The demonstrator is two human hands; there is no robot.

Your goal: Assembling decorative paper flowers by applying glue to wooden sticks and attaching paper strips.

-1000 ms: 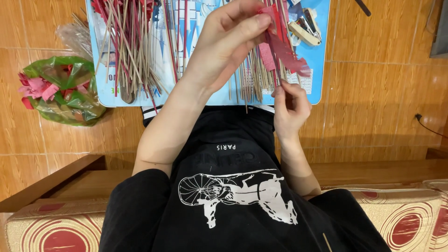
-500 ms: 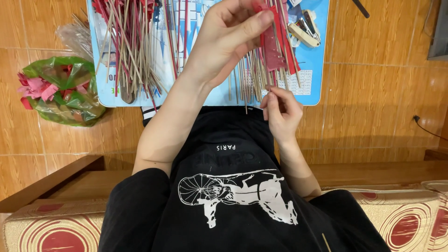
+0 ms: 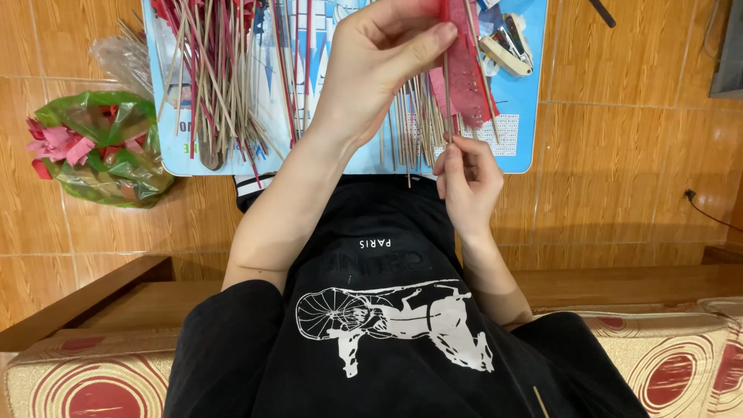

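Pinching a strip of red paper against a thin bamboo stick, the left hand holds both up with fingers closed on them, while the right hand below grips the stick's lower end between narrowed fingertips. The step in hand looks like fixing paper to stick. More sticks lie on the blue mat beyond both hands; a green bag of red scraps sits well off the left hand. Rolling calls for steady, even twisting.
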